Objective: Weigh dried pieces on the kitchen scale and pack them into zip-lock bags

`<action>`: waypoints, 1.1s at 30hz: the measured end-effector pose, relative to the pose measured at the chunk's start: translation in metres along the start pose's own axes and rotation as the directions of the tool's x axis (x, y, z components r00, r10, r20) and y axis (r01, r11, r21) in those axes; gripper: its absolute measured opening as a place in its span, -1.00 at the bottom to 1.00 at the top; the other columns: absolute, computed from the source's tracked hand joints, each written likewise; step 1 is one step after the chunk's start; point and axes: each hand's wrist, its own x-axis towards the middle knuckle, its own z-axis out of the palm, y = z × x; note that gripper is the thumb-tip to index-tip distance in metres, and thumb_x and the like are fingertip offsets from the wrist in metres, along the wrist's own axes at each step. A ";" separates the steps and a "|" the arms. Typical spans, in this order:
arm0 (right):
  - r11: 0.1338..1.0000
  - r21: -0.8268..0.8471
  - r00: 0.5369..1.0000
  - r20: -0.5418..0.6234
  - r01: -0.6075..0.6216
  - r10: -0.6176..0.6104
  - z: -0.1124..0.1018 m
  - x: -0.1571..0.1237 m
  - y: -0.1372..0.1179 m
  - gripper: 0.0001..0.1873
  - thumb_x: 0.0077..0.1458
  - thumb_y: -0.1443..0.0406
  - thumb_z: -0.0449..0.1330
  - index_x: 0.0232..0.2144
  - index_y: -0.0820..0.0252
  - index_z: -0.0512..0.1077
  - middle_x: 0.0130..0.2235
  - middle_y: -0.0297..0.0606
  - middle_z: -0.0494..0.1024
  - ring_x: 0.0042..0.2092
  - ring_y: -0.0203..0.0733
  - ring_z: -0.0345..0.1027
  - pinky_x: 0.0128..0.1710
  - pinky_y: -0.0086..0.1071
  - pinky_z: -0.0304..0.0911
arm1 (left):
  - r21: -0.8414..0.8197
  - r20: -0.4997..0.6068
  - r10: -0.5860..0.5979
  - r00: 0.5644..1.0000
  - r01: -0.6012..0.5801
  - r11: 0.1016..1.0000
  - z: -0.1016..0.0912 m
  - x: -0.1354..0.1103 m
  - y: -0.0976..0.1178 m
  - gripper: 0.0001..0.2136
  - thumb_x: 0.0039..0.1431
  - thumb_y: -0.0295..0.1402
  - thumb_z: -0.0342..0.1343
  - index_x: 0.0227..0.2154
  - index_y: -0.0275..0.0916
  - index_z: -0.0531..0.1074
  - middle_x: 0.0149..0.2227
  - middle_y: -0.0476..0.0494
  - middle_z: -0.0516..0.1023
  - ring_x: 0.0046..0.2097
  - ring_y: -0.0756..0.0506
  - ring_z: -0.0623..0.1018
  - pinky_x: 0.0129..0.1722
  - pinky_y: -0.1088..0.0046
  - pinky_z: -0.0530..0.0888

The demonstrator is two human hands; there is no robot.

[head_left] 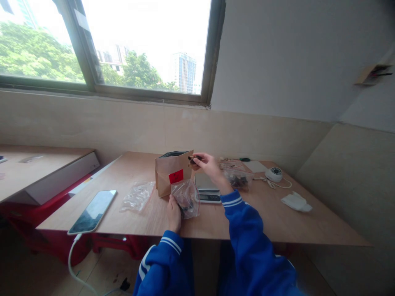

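Note:
My left hand (174,214) grips the left side of a clear zip bag (187,193) with some dark contents near its bottom. Just behind it stands a brown paper bag (163,174), upright, its top open and a red label (176,177) on its front. Pinched in the fingers of my right hand (210,166) is a small dark brown piece (195,160), held beside the paper bag's upper right corner. What exactly this piece is, I cannot make out. Below my right wrist lies a flat kitchen scale (210,199), partly covered by the hand and the zip bag.
Left of the paper bag lies a crumpled clear bag (138,196), then a phone (92,211) with a white cable. To the right are a zip bag of dark pieces (238,180), a white dome camera (274,174) and a crumpled white tissue (296,202). A green-handled tool (245,159) lies behind.

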 end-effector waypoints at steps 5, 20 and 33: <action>0.963 -0.021 0.963 0.050 0.267 -0.266 0.043 0.038 -0.016 -0.78 0.05 0.25 0.23 -0.22 0.18 0.47 -0.15 -0.20 0.57 -0.17 -0.19 0.47 -0.12 -0.29 0.38 | 0.019 0.008 0.010 1.000 -0.010 1.000 -0.002 0.001 -0.004 -0.42 0.17 0.12 -0.16 -0.30 -0.34 0.49 -0.25 -0.30 0.59 -0.12 -0.23 0.55 -0.02 0.18 0.44; 0.826 -0.454 0.940 0.215 0.336 -0.264 0.057 0.050 -0.008 -0.89 0.16 0.35 0.08 -0.24 0.22 0.37 -0.18 -0.16 0.51 -0.11 -0.17 0.37 -0.05 -0.29 0.23 | 0.066 0.045 0.053 0.998 -0.056 0.996 -0.001 0.003 -0.010 -0.41 0.19 0.12 -0.21 -0.28 -0.33 0.48 -0.21 -0.28 0.58 -0.09 -0.23 0.53 -0.01 0.20 0.42; 0.583 -0.694 0.901 0.257 0.424 -0.350 0.056 0.030 -0.019 -0.77 0.26 0.25 0.05 -0.14 0.22 0.43 -0.05 -0.08 0.42 -0.03 -0.08 0.26 0.03 -0.23 0.11 | 0.089 0.070 0.020 0.997 -0.026 0.996 -0.002 -0.005 0.002 -0.54 0.30 -0.10 -0.23 -0.17 -0.35 0.47 -0.09 -0.30 0.56 -0.01 -0.21 0.51 0.08 0.24 0.35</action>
